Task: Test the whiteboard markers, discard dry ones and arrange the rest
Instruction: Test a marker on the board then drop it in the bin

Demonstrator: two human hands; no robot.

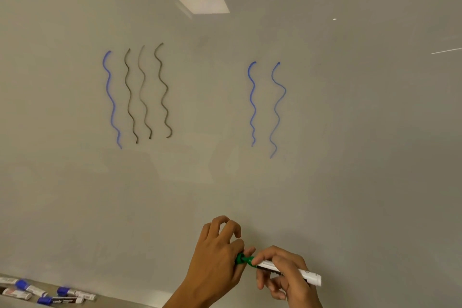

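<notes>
Whiteboard [325, 157] fills nearly the whole view; pale grey, glossy. Two square ceiling lights reflected near the top. Metal ledge [120, 301] runs along the bottom left edge.

Marker [287, 269] low in centre-right, in front of the board: white barrel with dark print, green collar. Green cap [240, 258] at its left end, touching or just off the collar, cannot tell which. Right hand [285, 275] has fingers curled round the barrel. Left hand [220, 255] pinches the cap. Hands close together, nearly touching.

Count of wavy lines on board: six. Left group of four, one blue [111, 100] and three dark [146, 92]. Right group, two blue [265, 107].

Markers on ledge [50, 292]: about five, blue caps on several, blurred.
</notes>
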